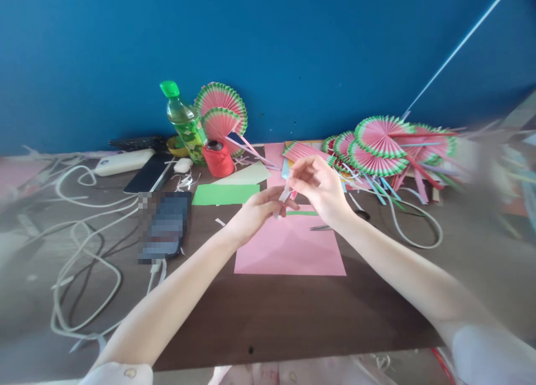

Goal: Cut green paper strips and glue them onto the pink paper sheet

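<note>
Above the pink sheet of paper (288, 248), a narrow whitish strip (285, 194) is pinched between both hands; its exact kind is hard to make out. My left hand (262, 209) is closed on its lower end, and my right hand (316, 187) grips the upper end. A bit of red or pink shows at the fingers. Scissors (320, 227) lie on the pink sheet below my right hand, partly hidden by it. A green strip of paper (302, 212) rests on the sheet just behind, and a green paper piece (226, 194) lies left of my left hand.
Folded pink-and-green paper fans (379, 145) are heaped at the back right; others (221, 114) lean near a green-capped bottle (184, 123) and a red thread spool (218, 159). A phone (165, 226) and white cables (84, 251) lie at left. A blue wall (268, 50) stands behind.
</note>
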Demonstrator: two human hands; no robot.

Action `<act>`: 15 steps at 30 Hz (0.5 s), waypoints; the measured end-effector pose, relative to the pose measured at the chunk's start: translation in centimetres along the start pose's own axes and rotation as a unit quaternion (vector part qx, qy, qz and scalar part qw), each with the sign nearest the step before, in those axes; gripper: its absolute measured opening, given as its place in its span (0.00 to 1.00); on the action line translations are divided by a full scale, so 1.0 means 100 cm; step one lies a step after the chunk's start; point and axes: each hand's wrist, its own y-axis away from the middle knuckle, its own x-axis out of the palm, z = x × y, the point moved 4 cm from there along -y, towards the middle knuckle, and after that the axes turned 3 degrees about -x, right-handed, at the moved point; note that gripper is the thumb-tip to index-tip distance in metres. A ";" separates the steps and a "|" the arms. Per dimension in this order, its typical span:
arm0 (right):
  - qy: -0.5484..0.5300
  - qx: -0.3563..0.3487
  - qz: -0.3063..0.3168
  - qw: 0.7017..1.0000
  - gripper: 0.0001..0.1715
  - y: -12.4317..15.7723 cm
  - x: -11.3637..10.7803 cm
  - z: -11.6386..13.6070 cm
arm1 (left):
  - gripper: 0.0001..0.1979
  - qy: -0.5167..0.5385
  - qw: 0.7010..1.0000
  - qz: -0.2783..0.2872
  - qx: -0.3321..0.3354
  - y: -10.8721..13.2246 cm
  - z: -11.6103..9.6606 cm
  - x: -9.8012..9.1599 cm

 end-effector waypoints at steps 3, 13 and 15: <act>-0.096 0.024 0.017 0.995 0.15 -0.002 0.001 -0.008 | 0.12 0.061 0.998 0.007 -0.007 0.000 -0.003 0.002; -0.171 0.079 0.008 0.982 0.20 -0.007 0.001 -0.016 | 0.14 0.124 0.992 0.009 -0.035 -0.001 -0.005 0.001; -0.178 0.084 0.009 0.980 0.19 -0.006 0.001 -0.019 | 0.14 0.117 0.992 0.012 -0.037 0.000 -0.005 0.000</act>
